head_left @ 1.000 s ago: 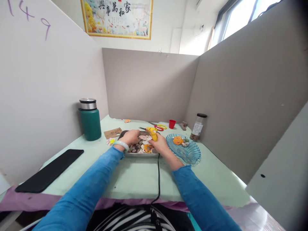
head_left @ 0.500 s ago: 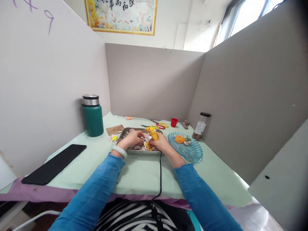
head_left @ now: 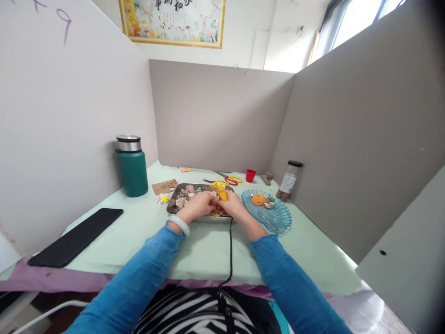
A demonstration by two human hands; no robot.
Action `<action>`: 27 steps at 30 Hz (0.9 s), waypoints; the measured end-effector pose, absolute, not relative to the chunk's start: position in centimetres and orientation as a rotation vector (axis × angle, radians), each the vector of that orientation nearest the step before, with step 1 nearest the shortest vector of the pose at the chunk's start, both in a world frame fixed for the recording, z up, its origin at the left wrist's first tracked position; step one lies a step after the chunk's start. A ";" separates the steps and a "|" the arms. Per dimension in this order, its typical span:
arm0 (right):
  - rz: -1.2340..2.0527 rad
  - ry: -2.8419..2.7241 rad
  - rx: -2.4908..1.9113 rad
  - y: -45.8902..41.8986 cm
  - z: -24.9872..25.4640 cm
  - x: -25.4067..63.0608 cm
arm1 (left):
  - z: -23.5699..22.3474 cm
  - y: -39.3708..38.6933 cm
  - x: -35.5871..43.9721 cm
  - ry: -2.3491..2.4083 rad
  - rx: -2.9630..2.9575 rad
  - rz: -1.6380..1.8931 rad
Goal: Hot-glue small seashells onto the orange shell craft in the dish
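My right hand [head_left: 232, 204] is wrapped round a yellow hot glue gun [head_left: 219, 189] whose black cord [head_left: 231, 250] runs down over the table edge. My left hand [head_left: 203, 204], with a pale bangle on its wrist, is closed close beside it, fingertips meeting near the gun; what those fingers pinch is hidden. Both hands are over a metal tray [head_left: 194, 219] holding several shells [head_left: 181, 202] and small decorated pieces. Under the hands, an orange-yellow piece [head_left: 216, 214] shows partly in the tray.
A blue glass plate [head_left: 278, 222] with an orange piece [head_left: 258, 199] stands right of the tray. Behind are scissors [head_left: 231, 181] and a red cup [head_left: 251, 175]. A green bottle [head_left: 132, 171], brown card [head_left: 163, 187] and black pad [head_left: 76, 236] lie left; a jar [head_left: 288, 181] stands right.
My left hand has moved right across the tray to meet my right hand, uncovering shells on the tray's left side. The glue gun stays in my right hand.
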State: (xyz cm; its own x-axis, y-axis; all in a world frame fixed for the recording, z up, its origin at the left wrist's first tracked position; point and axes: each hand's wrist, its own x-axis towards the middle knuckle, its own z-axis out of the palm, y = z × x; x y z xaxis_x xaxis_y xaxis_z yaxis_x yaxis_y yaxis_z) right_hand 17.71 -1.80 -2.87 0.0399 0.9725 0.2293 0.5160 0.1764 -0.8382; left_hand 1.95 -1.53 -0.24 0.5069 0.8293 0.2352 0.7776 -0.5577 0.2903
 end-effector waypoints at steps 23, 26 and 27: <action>0.980 -1.190 -0.895 -4.5 -0.8 17.9 | 0.6 -2.7 1.1 0.657 1.339 0.920; 0.958 -1.195 -0.893 -4.6 -0.8 17.9 | 0.5 -2.8 1.3 0.678 1.395 0.963; 0.952 -1.194 -0.889 -4.6 -0.8 17.9 | 0.5 -2.7 1.4 0.700 1.404 0.986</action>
State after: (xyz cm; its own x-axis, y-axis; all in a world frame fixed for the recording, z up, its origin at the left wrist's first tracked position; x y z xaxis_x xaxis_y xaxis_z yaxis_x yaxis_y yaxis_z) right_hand 17.87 -4.58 -0.77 0.1075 0.9346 0.3390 -0.1223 0.3508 -0.9284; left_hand 1.35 -2.74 0.47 0.4555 0.8771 0.1526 -0.1454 -0.0958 0.9847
